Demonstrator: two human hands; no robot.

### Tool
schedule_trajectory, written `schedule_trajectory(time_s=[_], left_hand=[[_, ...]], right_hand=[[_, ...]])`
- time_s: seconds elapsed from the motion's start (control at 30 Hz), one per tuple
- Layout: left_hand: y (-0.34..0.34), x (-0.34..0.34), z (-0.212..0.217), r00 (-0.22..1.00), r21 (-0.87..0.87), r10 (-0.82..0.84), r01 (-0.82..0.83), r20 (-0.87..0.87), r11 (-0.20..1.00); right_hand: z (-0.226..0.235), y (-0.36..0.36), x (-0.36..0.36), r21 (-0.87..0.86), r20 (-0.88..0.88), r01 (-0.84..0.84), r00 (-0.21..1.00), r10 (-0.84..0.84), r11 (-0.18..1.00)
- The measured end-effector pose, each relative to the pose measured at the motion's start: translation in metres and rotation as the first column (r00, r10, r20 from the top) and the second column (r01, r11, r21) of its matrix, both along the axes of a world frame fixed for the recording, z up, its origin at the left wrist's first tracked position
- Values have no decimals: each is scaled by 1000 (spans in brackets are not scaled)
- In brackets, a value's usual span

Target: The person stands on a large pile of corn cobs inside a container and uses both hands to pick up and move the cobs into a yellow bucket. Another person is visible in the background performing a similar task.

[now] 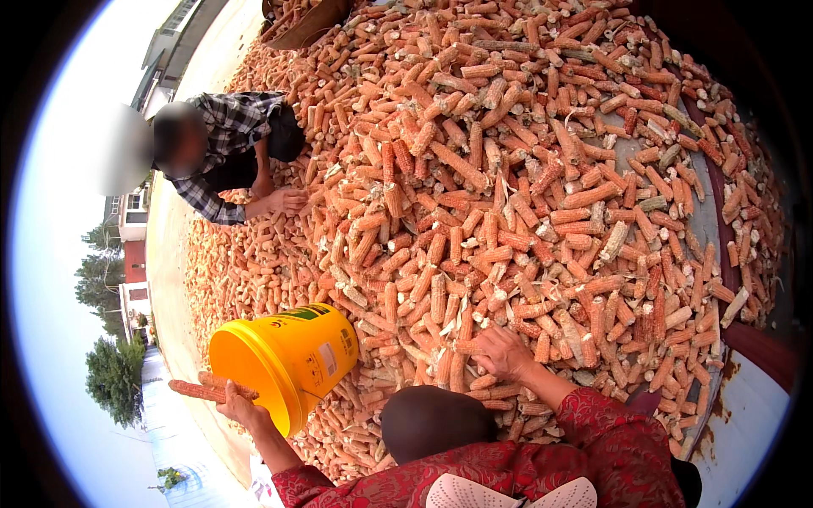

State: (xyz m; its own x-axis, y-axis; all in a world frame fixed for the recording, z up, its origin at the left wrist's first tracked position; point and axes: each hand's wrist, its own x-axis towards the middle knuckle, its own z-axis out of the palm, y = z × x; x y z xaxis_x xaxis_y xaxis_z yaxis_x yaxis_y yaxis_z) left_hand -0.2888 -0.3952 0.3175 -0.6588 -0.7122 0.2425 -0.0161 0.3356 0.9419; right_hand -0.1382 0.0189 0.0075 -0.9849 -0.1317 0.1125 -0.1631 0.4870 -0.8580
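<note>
A broad heap of corn cobs [508,212] lies ahead, with a yellow bucket [296,356] at its near left edge. The left hand's [240,409] grip holds two cobs [197,390] beside the bucket's mouth; the right hand [508,354] touches the heap's near edge, its grip unclear.

Co-worker's face [179,140] blurred out, brown container [320,24] clipped by top edge, white dotted piece [511,493] clipped at bottom, right hand [506,354] grip too small to make out.
</note>
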Motion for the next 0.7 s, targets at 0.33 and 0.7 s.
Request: schedule_trajectory(time_s=[0.33,0.7], left_hand=[[248,-92,-127,614,-509,-720,754,323,415],[427,-217,-320,487,-728,-542,419,685,-543]], right_hand=[[-17,2,5,60,7,36,999,-36,998],[-9,-5,-2,26,17,59,998,-60,998]])
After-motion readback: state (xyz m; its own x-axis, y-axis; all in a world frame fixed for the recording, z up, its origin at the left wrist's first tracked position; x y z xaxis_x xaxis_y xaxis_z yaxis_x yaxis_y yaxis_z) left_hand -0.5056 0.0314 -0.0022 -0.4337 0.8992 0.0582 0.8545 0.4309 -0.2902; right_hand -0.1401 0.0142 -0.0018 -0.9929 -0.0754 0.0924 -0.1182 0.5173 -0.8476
